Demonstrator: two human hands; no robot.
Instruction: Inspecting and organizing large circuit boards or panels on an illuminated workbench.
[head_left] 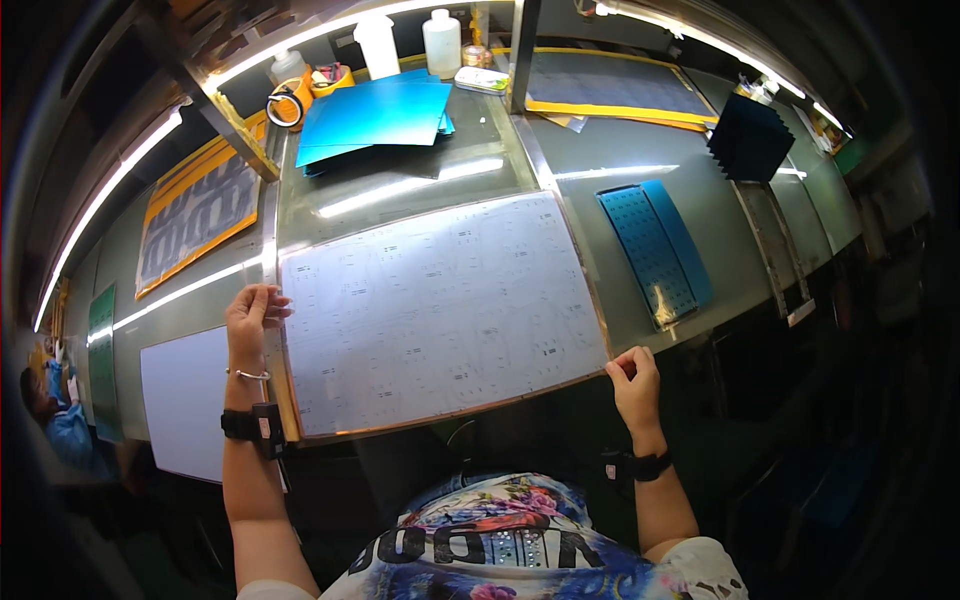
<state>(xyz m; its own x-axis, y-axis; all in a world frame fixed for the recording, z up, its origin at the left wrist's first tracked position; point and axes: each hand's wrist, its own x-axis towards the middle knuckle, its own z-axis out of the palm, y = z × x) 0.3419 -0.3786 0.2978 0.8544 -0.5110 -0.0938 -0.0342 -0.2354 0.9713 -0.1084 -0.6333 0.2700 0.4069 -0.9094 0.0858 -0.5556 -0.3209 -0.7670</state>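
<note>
In the head view, the pale printed sheet [450, 310] lies across the middle of the frame, flat on the tabletop [490, 145], and it sits between the two hands. Its long axis runs from left to right, tilted so that the right end stands a little higher in the frame; a thin copper-coloured edge shows along the lower side.

The left hand [258, 315] is at the sheet's left short edge, roughly midway along it, thumb and forefinger drawn together and the other fingers loosely bent — whether it grips the edge or only rests beside it, I cannot tell. The right hand [632, 378] is at the lower right corner, lower in the frame than the left, its thumb and forefinger closed in what looks like a pinch on that corner. Neither hand is clearly nearer: each is at its own end.

Blue panels [375, 115] lie beyond the sheet toward the top of the frame — a perforated blue plate [645, 250] lies right of it.
</note>
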